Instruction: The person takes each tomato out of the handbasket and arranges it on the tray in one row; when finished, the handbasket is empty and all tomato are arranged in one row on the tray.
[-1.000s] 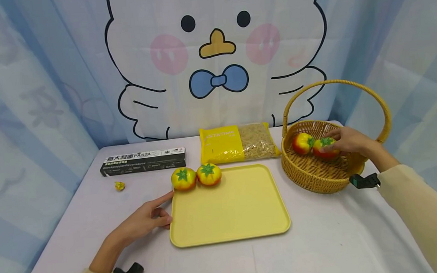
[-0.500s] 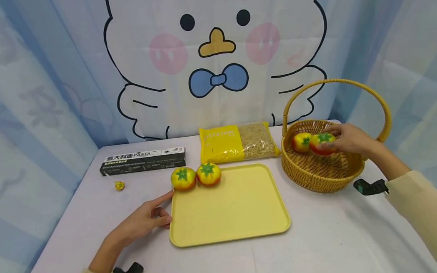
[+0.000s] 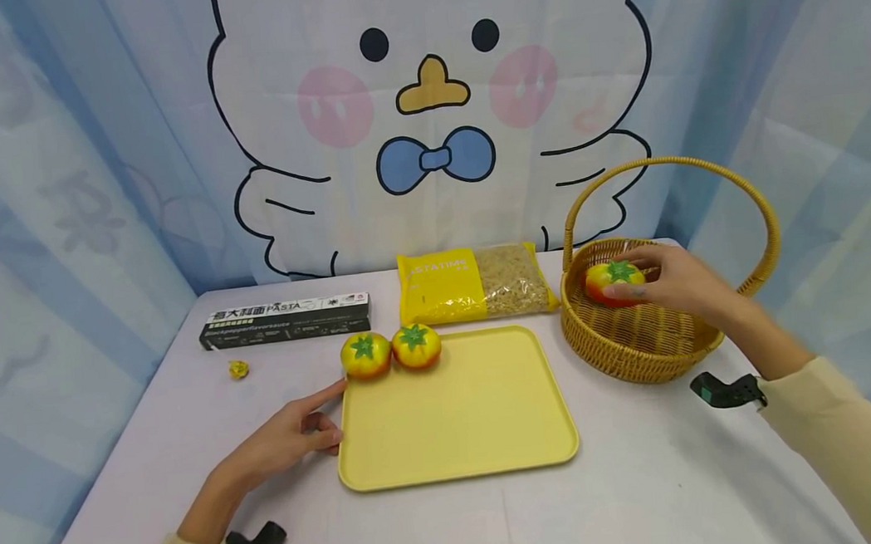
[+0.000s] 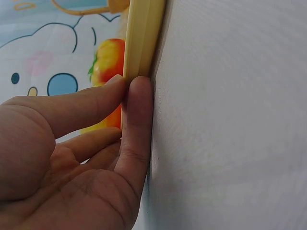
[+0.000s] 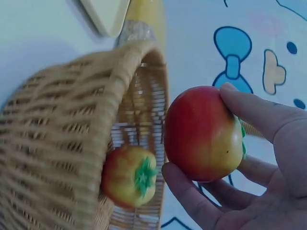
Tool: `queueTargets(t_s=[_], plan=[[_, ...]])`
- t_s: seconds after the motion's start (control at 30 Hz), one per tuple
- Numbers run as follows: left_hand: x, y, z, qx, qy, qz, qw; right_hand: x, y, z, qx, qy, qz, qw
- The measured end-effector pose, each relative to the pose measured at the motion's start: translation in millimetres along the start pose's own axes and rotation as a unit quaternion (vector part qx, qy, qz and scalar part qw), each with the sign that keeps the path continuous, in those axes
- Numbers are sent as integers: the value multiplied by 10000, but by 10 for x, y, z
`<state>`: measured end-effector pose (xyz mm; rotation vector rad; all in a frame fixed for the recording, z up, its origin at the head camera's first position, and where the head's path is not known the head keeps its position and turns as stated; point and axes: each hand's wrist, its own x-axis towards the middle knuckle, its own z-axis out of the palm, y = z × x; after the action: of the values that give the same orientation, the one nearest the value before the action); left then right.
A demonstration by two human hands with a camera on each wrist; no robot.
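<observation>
a: largest lot first?
b: one blue-and-white curtain (image 3: 439,213), printed with a cartoon figure in a bow tie; it hung behind one pale table (image 3: 458,524).
a: and upon the table?
b: one wicker basket (image 3: 605,353), tall arched handle, stood at the right. one yellow tray (image 3: 459,420), rectangular, round-cornered, lay at the middle.
a: packets?
b: one yellow pasta bag (image 3: 474,286), part clear, lay just behind the tray. one black-and-white pasta box (image 3: 285,324) lay left of the bag.
a: hands?
b: two. the right hand (image 3: 679,282) gripped a toy tomato (image 3: 611,278), red and yellow, over the basket. the left hand (image 3: 284,439) pinched the tray's left rim, index finger reaching toward the far corner.
a: remaining tomatoes?
b: three. one basket tomato (image 5: 127,175) rested inside the wicker, green crown showing. two tray tomatoes (image 3: 366,357) sat side by side at the tray's far left corner.
a: smallest?
b: one yellow scrap (image 3: 238,370), crumpled, material unclear; it lay near the box.
</observation>
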<state>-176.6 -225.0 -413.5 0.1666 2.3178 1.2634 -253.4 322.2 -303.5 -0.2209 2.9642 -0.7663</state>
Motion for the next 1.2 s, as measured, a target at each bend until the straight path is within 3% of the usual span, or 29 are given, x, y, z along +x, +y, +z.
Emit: queueTargets(t_s=[0.67,1.2], plan=[[15,-17,8,-31,26,-31,10000,138,-643,436,571,54,-665,9961],[18,-24,6,-26,10,2,10000,415,-957,1023,1013,-407,-1060,9884]])
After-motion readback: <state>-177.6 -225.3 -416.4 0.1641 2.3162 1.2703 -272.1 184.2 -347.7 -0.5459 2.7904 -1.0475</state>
